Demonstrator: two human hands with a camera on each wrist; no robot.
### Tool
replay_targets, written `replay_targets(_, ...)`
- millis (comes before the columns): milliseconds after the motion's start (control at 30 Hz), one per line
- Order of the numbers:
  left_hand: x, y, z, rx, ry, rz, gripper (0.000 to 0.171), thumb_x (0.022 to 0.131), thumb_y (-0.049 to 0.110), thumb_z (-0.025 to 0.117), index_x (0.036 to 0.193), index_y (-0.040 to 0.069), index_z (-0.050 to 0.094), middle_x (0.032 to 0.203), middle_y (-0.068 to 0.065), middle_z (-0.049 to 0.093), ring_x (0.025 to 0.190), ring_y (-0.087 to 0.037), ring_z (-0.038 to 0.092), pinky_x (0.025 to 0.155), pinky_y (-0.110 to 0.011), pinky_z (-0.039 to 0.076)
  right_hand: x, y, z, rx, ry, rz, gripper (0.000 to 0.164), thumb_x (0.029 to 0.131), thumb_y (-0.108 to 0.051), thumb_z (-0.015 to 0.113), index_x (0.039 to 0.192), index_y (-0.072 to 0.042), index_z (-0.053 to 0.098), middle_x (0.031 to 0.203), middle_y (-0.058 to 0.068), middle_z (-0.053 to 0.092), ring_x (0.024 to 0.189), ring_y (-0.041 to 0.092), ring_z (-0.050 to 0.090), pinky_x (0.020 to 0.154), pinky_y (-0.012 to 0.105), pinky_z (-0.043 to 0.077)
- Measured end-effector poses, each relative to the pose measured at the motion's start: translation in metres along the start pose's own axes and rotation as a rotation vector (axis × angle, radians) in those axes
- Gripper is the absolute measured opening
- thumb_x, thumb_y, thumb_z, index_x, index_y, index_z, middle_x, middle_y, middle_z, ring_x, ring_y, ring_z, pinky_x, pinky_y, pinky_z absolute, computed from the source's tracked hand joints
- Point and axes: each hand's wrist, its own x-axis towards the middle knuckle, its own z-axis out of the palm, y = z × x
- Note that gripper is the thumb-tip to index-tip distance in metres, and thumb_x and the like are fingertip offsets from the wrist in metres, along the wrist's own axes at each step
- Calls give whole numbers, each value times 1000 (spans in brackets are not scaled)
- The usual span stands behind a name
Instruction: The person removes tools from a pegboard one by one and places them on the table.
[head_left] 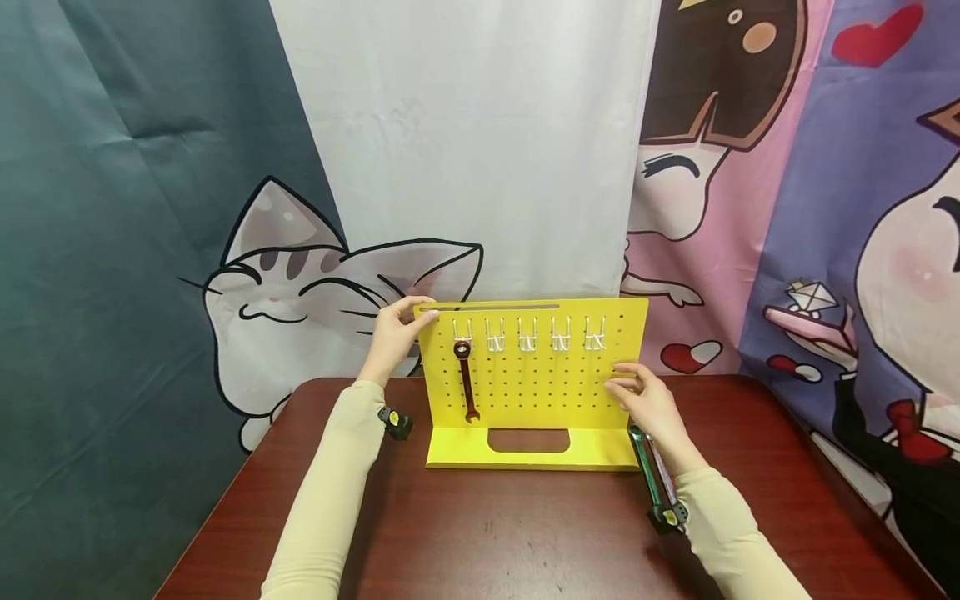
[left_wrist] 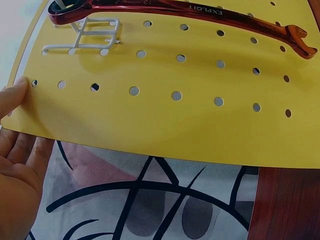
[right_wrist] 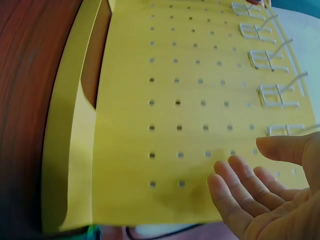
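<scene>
A yellow pegboard (head_left: 540, 400) stands upright on its base on the table. At its upper left corner my left hand (head_left: 396, 332) pinches the edge, thumb in front and fingers behind, as the left wrist view also shows. A dark red combination wrench (head_left: 467, 382) marked EXPLOIT hangs by its ring end from the leftmost white hook (left_wrist: 100, 34). The other white hooks (head_left: 527, 335) along that row hold nothing. My right hand (head_left: 647, 402) is in front of the board's right side, its fingers loosely bent and holding nothing; whether they touch the board I cannot tell.
Beside the board's right end, partly under my right wrist, lie a green wrench (head_left: 643, 462) and a pinkish-purple wrench (head_left: 663, 477) on the brown table (head_left: 495, 533). A printed cartoon curtain (head_left: 487, 150) hangs behind the table.
</scene>
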Motion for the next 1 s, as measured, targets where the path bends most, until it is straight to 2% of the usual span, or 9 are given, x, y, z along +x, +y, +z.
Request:
replay_targets(267,-1,-1,0,13,0,-1,29,92,32,77,114,13,73,104,-11,73,81,-20,68,67,-27,54,7,-13,35,96,-69,-27,35,99,-16,66,131,0,61,120,21,68,108,33,65,87,39,56)
replay_targets(533,0,-1,0,11,6,15,27,92,29,77,113,12,73,105,-10,72,81,-18,67,68,-26,52,12,-31,77,101,-126,-78,31,97,-14,69,126,-2,66,116,15,71,105,30,67,89,42,54)
replay_targets(733,0,0,0,8,6,1,29,91,32,77,113,13,74,107,-9,72,81,-19,68,67,-26,53,15,-44,112,159,-195,-120,32,95,-13,71,125,-3,66,116,12,71,106,28,67,94,45,51)
replay_targets(1000,0,1,0,9,-2,4,30,91,33,77,113,13,74,106,-9,72,82,-20,68,68,-27,53,19,-59,142,242,-247,-145,35,95,-15,71,128,-4,65,119,10,71,109,26,66,96,44,50)
